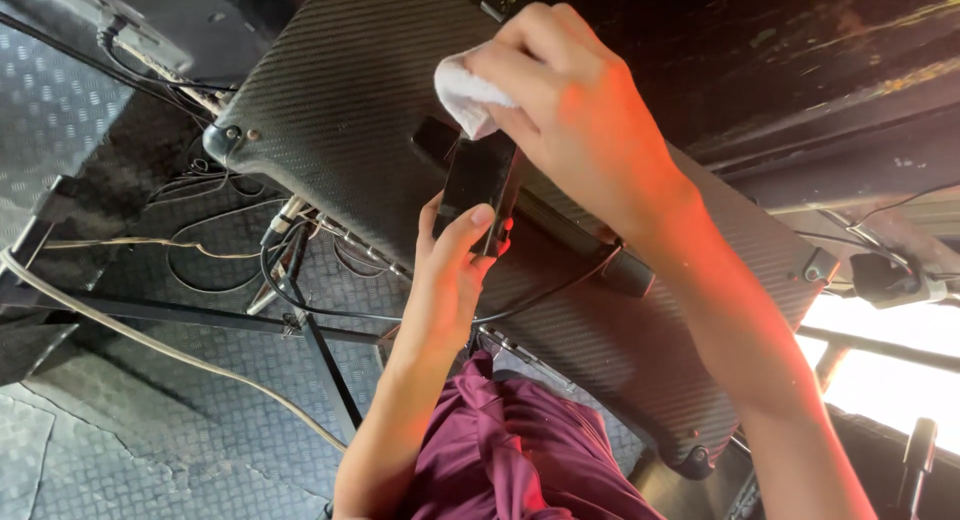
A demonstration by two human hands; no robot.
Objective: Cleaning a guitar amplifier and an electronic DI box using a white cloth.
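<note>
My left hand (452,255) grips a small flat black device (478,180) from below, thumb on its lower edge. My right hand (565,105) comes in from the right and presses a bunched white cloth (465,95) against the top of that device. Both hands work over a large black panel with a carbon-fibre weave (340,110), which slants across the view. A long black handle (590,245) lies on the panel behind the device. The device's far end is hidden by the cloth and my right fingers.
Loose black and pale cables (200,270) and thin metal bars (320,350) run over a checker-plate metal floor (60,110) at left. A dark worn beam (800,50) crosses the top right. Bright daylight shows at the lower right (890,370). A maroon sleeve (520,450) is at the bottom.
</note>
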